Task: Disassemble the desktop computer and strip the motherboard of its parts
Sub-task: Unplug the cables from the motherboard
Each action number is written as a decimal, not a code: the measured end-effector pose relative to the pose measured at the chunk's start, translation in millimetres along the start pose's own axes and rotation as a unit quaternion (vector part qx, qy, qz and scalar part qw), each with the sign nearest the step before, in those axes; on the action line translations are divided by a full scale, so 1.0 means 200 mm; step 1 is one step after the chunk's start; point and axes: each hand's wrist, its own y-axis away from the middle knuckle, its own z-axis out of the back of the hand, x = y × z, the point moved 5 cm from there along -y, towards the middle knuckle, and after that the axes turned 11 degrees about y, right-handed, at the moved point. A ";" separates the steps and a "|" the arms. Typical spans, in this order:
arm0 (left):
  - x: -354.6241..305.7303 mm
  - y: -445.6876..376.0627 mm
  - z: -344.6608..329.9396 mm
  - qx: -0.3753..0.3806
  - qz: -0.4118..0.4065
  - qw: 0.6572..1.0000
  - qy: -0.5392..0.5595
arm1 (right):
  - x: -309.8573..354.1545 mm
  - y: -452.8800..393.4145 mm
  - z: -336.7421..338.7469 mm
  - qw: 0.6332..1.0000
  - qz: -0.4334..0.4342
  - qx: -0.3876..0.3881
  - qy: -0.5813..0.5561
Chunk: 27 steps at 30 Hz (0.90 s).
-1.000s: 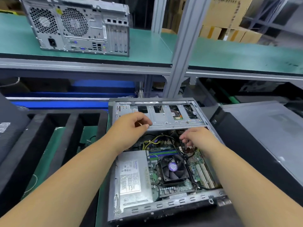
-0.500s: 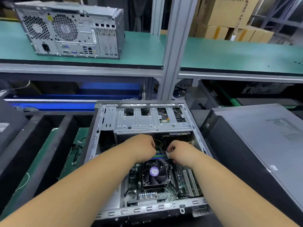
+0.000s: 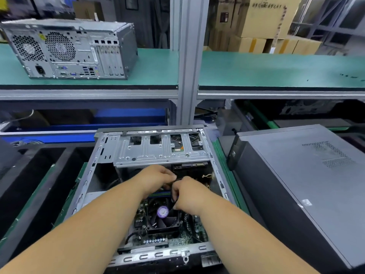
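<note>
Opened grey steel desktop computer case [image 3: 110,155] is lying flat at the workbench's near edge. Both hands are meeting over its green motherboard [image 3: 142,214], beyond the black cooler fan [image 3: 163,212]: left hand [image 3: 156,179] curled, contents hidden; right hand [image 3: 187,194] pinching a black cable [image 3: 174,201] running toward the near edge.

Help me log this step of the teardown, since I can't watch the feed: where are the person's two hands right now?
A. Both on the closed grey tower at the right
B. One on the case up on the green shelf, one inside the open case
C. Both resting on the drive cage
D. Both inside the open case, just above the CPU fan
D: the left hand and right hand meet inside the open case, on dark cables just beyond the CPU fan.
</note>
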 end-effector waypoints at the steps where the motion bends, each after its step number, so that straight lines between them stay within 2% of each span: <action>1: 0.00 0.00 0.00 0.015 -0.002 1.000 0.006 | 0.00 0.00 0.00 1.000 0.001 0.002 -0.003; 6: -0.01 -0.01 0.00 0.032 -0.018 0.999 -0.033 | -0.01 -0.01 0.02 0.999 0.003 -0.004 -0.040; 11: 0.01 0.01 -0.04 0.092 0.028 0.995 0.009 | -0.19 -0.08 0.03 0.989 -0.139 -0.028 0.046; 12: 0.01 0.02 -0.04 0.107 0.030 0.994 0.019 | -0.19 -0.08 0.02 0.988 -0.145 0.001 0.057; 14: 0.00 0.03 -0.06 0.126 0.024 0.992 0.019 | -0.14 -0.12 -0.07 0.979 -0.116 0.113 0.127; 15: 0.00 0.04 -0.06 0.129 0.019 0.991 0.011 | -0.12 -0.13 -0.10 0.963 -0.093 0.172 0.188; 16: 0.00 0.04 -0.06 0.128 0.016 0.992 0.004 | -0.12 -0.14 -0.14 0.954 -0.091 0.196 0.208; 19: 0.01 0.04 -0.04 0.113 0.021 0.993 -0.006 | -0.14 -0.17 -0.19 0.926 -0.051 0.205 0.314; 22: 0.01 0.03 -0.02 0.072 0.023 0.997 -0.017 | -0.20 -0.19 -0.25 0.860 -0.003 0.230 0.456; 23: 0.00 0.02 -0.01 0.054 0.016 0.998 -0.027 | -0.21 -0.19 -0.26 0.853 -0.005 0.234 0.467; 25: -0.01 0.02 0.02 0.029 0.005 0.999 -0.045 | -0.20 -0.18 -0.25 0.871 -0.063 0.249 0.419; 27: -0.02 0.02 0.04 0.021 0.005 0.999 -0.045 | -0.20 -0.18 -0.23 0.871 -0.067 0.259 0.411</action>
